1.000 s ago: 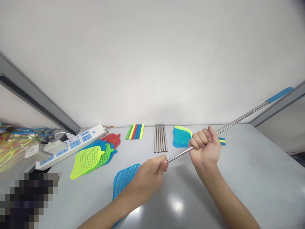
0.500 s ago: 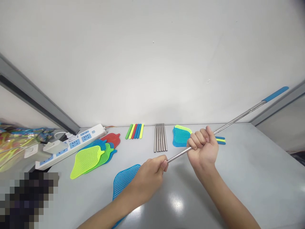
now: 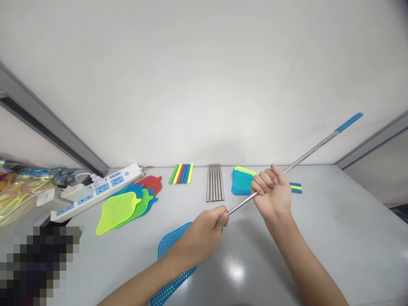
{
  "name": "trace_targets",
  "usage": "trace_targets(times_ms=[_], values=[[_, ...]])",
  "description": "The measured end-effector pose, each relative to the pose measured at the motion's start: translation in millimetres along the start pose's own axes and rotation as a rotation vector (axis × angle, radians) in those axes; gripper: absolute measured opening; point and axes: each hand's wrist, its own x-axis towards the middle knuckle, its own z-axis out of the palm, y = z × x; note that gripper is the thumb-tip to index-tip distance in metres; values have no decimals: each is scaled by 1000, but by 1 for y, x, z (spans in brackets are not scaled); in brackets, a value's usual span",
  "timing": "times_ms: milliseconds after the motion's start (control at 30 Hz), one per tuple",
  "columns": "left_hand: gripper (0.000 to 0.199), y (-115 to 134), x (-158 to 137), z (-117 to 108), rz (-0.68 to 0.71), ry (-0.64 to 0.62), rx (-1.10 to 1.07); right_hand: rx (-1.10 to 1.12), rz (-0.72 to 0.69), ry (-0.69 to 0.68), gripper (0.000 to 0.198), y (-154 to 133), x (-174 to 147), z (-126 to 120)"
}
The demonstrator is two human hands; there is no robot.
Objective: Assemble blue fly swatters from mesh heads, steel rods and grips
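head view: right hand (image 3: 272, 191) fisted around metal rod (image 3: 306, 155) mid-shaft | left hand (image 3: 204, 231) pinches rod's lower end | rod slants up-right above table (image 3: 334, 229) (blue grip (image 3: 349, 122) far end) | blue swatter head (image 3: 174, 263) under left forearm

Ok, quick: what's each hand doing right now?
Left hand: closed on the lower end of the rod.
Right hand: closed around the rod, further up.

On the grey tabletop (image 3: 334, 229), the white power strip (image 3: 98, 191) lies far left; the bare steel rods (image 3: 214, 182) lie right of the coloured plastic handle sleeves (image 3: 182, 174), and the blue mesh swatter head (image 3: 174, 263) lies near.
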Motion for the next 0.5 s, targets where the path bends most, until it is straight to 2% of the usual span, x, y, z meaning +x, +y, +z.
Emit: trace_targets(times_ms=[200,500], values=[[32,-4,1,-1,-7,-22,-33,-42,-1,-15,40,-1,1,-1],[30,-5,3,-3,6,73,89,-46,-73,34,38,2,-2,0]])
